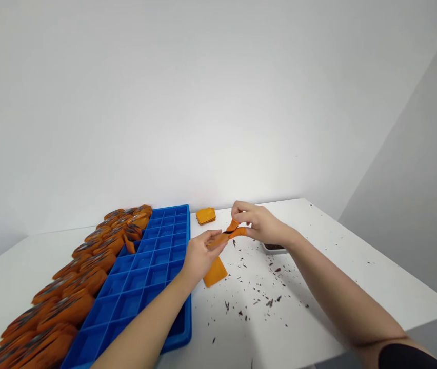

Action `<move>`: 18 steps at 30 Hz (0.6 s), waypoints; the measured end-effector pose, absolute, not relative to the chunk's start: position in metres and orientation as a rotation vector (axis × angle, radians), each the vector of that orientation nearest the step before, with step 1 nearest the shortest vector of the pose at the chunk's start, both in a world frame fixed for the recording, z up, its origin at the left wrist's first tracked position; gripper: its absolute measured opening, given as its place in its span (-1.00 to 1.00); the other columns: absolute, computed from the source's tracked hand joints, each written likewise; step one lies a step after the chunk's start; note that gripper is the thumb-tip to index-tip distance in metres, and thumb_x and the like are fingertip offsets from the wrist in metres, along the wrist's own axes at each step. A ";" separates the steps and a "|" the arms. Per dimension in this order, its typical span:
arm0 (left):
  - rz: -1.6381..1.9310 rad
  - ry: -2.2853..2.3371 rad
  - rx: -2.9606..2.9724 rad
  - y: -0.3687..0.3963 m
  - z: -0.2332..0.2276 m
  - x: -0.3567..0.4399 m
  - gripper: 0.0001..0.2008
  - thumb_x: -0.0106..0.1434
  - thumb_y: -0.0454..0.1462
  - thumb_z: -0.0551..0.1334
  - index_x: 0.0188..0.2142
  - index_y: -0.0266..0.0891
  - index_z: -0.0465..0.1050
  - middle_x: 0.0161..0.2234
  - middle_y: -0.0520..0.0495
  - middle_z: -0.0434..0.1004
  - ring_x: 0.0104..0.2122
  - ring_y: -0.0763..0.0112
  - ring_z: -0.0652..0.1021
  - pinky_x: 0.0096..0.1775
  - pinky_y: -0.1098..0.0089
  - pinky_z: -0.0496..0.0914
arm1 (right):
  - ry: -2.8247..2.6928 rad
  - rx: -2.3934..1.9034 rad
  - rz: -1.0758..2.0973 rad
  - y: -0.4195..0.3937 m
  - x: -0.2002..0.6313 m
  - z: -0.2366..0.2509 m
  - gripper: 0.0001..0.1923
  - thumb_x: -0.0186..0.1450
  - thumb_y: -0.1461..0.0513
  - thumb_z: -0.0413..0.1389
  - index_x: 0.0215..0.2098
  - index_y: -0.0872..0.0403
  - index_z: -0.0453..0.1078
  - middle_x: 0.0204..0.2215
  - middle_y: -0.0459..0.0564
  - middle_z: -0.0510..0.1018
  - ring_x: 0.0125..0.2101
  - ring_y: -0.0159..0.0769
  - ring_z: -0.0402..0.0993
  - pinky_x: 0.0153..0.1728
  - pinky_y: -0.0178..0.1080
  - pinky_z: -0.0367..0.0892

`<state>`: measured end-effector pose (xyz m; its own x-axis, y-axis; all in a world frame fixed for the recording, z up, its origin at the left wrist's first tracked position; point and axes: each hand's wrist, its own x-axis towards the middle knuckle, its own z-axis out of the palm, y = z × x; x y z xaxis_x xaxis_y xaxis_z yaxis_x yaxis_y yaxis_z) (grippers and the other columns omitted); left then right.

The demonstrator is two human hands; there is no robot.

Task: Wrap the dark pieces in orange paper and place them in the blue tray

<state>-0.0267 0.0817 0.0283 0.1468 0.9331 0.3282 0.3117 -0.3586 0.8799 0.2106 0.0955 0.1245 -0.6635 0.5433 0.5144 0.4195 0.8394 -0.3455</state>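
Note:
Both my hands hold one small orange pouch (231, 233) above the white table (318, 287). My left hand (200, 253) grips its near end. My right hand (257, 221) pinches its far end from above, and dark material shows at the pouch's opening. A flat orange pouch (215, 272) lies on the table just under my left hand. Behind my right wrist sits a small white dish (273, 249) with dark bits in it.
A blue compartment tray (147, 277) lies left of my hands, its left columns filled with several orange pouches (68, 287). A small stack of orange pouches (205, 216) rests near the wall. Dark crumbs (259, 300) are scattered over the table. The table's right edge is close.

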 end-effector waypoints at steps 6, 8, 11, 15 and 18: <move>1.125 1.292 1.984 0.092 0.018 -0.030 -0.77 0.23 -0.31 0.36 -0.10 -0.15 0.52 -0.14 -0.11 0.70 -0.09 0.12 0.66 -0.16 0.21 0.56 | -2.224 -0.635 0.316 0.093 0.184 0.140 -0.84 0.45 0.16 0.21 -0.29 0.04 0.50 -0.24 -0.01 0.46 -0.30 -0.33 0.41 -0.37 -0.29 0.32; 1.113 1.306 2.007 0.094 0.017 -0.031 -0.82 0.20 -0.33 0.37 -0.18 -0.16 0.51 -0.20 -0.10 0.68 -0.09 0.09 0.63 -0.10 0.16 0.54 | -2.203 -0.607 0.349 0.096 0.152 0.141 -0.86 0.43 0.18 0.24 -0.28 0.04 0.49 -0.23 -0.02 0.50 -0.30 -0.35 0.45 -0.33 -0.29 0.33; 1.081 1.315 2.030 0.095 0.015 -0.033 -0.89 0.20 -0.34 0.38 -0.27 -0.17 0.51 -0.23 -0.10 0.64 -0.12 0.06 0.61 -0.03 0.09 0.51 | -2.247 -0.600 0.387 0.110 0.087 0.139 -0.93 0.39 0.22 0.29 -0.27 0.03 0.53 -0.23 -0.06 0.58 -0.30 -0.37 0.49 -0.28 -0.31 0.32; 1.048 1.319 1.986 0.097 0.007 -0.036 -0.87 0.34 -0.23 0.37 -0.17 -0.23 0.56 -0.14 -0.11 0.61 -0.11 0.11 0.60 -0.03 0.12 0.53 | -2.314 -0.677 0.614 0.139 -0.004 0.122 -0.87 0.35 0.17 0.33 -0.31 0.04 0.54 -0.35 -0.13 0.64 -0.36 -0.39 0.52 -0.32 -0.35 0.29; 1.065 1.290 1.896 0.100 0.002 -0.040 -0.71 0.46 -0.12 0.28 0.07 -0.22 0.52 0.08 -0.15 0.55 -0.03 0.18 0.59 0.00 0.12 0.56 | -2.326 -0.803 0.677 0.156 -0.058 0.104 -0.86 0.33 0.18 0.35 -0.33 0.05 0.54 -0.40 -0.16 0.64 -0.40 -0.41 0.52 -0.37 -0.36 0.25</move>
<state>-0.0396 0.1001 0.0018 0.2040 0.9379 0.2804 0.4530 -0.3444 0.8223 -0.0583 0.1561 0.1045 -0.6499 0.6726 0.3538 0.3777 0.6898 -0.6176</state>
